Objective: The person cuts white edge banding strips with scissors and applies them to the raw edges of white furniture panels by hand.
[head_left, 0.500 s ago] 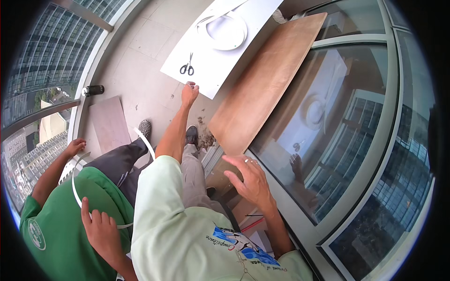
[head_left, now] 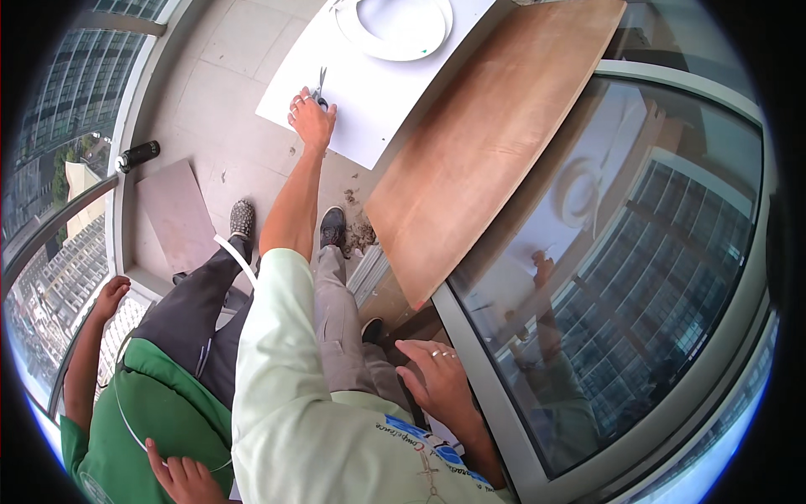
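Left hand (head_left: 313,123) covers scissors (head_left: 320,87) on white panel (head_left: 359,113)

On a tiled balcony floor (head_left: 220,118), as I see it from my remote post, the left hand of the person wearing my camera is at the near end of the white panel, over the dark handles of the scissors. Their blades point away from the wearer. The fingers are curled about the handles, but I cannot tell whether they pinch them or merely touch.

The right hand (head_left: 438,378) holds nothing, its thumb spread well apart from its ringed fingers, near the frame of a large glass pane (head_left: 642,286).

Farther up the panel lies a white coil (head_left: 440,32). A brown wooden board (head_left: 495,151) slants alongside, between panel and glass.

At the wearer's left is a co-worker in a green shirt (head_left: 159,403), with a slender white strip (head_left: 123,416) looping across it. I cannot tell whether the co-worker's lower hand (head_left: 189,477) grips that strip. A dark cylinder (head_left: 141,154) lies by the railing, near a flat sheet (head_left: 178,210).
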{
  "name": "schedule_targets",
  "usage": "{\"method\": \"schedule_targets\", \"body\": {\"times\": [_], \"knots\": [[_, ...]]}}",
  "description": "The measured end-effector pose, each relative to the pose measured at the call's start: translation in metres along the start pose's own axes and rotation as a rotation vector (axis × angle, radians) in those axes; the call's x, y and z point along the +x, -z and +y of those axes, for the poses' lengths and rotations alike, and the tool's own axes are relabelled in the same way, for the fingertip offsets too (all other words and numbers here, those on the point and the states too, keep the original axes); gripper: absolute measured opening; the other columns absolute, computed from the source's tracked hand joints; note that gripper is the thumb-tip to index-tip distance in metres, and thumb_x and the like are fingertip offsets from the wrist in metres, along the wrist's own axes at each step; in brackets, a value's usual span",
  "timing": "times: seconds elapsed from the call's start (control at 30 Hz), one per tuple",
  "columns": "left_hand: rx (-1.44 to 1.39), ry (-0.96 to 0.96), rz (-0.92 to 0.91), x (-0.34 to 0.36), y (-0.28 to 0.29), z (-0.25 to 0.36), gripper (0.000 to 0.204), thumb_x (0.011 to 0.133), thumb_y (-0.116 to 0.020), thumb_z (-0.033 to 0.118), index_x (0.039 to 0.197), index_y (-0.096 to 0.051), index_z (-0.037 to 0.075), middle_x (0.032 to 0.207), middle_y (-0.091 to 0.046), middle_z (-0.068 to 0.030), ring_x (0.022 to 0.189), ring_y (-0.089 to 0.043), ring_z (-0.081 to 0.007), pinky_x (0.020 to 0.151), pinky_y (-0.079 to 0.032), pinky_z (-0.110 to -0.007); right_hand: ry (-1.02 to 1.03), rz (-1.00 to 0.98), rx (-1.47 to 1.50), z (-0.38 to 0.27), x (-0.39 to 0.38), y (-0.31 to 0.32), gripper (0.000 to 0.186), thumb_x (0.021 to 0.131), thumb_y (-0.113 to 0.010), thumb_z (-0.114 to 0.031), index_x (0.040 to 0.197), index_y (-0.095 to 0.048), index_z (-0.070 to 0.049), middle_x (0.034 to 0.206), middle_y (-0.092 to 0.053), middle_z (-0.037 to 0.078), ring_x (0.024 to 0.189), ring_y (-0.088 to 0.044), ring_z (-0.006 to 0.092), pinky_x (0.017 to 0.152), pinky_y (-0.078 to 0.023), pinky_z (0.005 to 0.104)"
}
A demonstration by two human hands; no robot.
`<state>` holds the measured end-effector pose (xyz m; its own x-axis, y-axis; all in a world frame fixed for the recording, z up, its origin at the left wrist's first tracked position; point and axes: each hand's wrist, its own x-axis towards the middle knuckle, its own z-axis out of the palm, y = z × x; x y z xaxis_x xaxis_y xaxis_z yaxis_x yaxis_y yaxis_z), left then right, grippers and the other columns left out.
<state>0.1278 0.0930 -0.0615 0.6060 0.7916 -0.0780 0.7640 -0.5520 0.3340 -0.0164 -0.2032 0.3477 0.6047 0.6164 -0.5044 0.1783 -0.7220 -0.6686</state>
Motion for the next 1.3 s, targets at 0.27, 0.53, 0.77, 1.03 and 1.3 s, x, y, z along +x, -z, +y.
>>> {"method": "schedule_targets", "body": {"times": [0.27, 0.53, 0.77, 1.03, 1.3], "knots": [[-0.008, 0.001, -0.177, 0.013, 0.005, -0.005, 0.061, 0.07, -0.07, 0.016, 0.124, -0.051, 0.0, 0.117, -0.052, -0.0161, 0.114, -0.048, -0.0331, 0.088, -0.047, -0.047, -0.027, -0.026, -0.057, -0.001, 0.003, -0.003, 0.041, 0.078, -0.07, -0.01, 0.117, -0.056, -0.006, 0.109, -0.062, 0.01, 0.098, -0.059, 0.0285, 0.086, -0.044, 0.0397], [-1.137, 0.403, -0.767, -0.011, 0.035, -0.003, 0.07, 0.069, -0.077, 0.033, 0.123, -0.051, -0.003, 0.111, -0.061, -0.0138, 0.098, -0.058, -0.018, 0.082, -0.049, -0.033, 0.017, 0.062, -0.029, -0.003, 0.003, -0.001, 0.044, 0.075, -0.072, -0.007, 0.117, -0.057, -0.005, 0.109, -0.062, 0.012, 0.099, -0.059, 0.0295, 0.086, -0.045, 0.038], [-1.631, -0.051, -1.555, -0.129, 0.185, 0.073, 0.073, 0.073, -0.079, 0.014, 0.135, -0.041, 0.004, 0.121, -0.055, -0.0086, 0.111, -0.052, -0.0165, 0.096, -0.044, -0.033, -0.15, 0.389, 0.168, -0.001, 0.0, 0.001, 0.068, 0.077, -0.071, -0.012, 0.134, -0.038, 0.003, 0.127, -0.048, 0.024, 0.113, -0.052, 0.0358, 0.099, -0.039, 0.0417], [-1.583, -0.667, -1.537, -0.194, 0.282, 0.137, 0.07, 0.074, -0.076, 0.014, 0.135, -0.043, 0.01, 0.121, -0.051, -0.0102, 0.104, -0.053, -0.0233, 0.088, -0.046, -0.035, -0.212, 0.666, 0.516, 0.018, -0.019, 0.006, 0.082, 0.092, -0.05, -0.045, 0.147, -0.012, 0.003, 0.136, -0.037, 0.02, 0.118, -0.046, 0.0275, 0.098, -0.035, 0.0403], [-1.523, -0.773, -1.589, -0.193, 0.276, 0.135, 0.067, 0.077, -0.074, 0.02, 0.136, -0.044, 0.013, 0.12, -0.051, -0.012, 0.105, -0.055, -0.0255, 0.089, -0.046, -0.035, -0.414, 0.802, 0.68, 0.009, 0.003, 0.023, 0.047, 0.1, -0.039, -0.033, 0.13, -0.037, 0.003, 0.118, -0.052, 0.015, 0.101, -0.057, 0.0201, 0.088, -0.042, 0.0312]]}}
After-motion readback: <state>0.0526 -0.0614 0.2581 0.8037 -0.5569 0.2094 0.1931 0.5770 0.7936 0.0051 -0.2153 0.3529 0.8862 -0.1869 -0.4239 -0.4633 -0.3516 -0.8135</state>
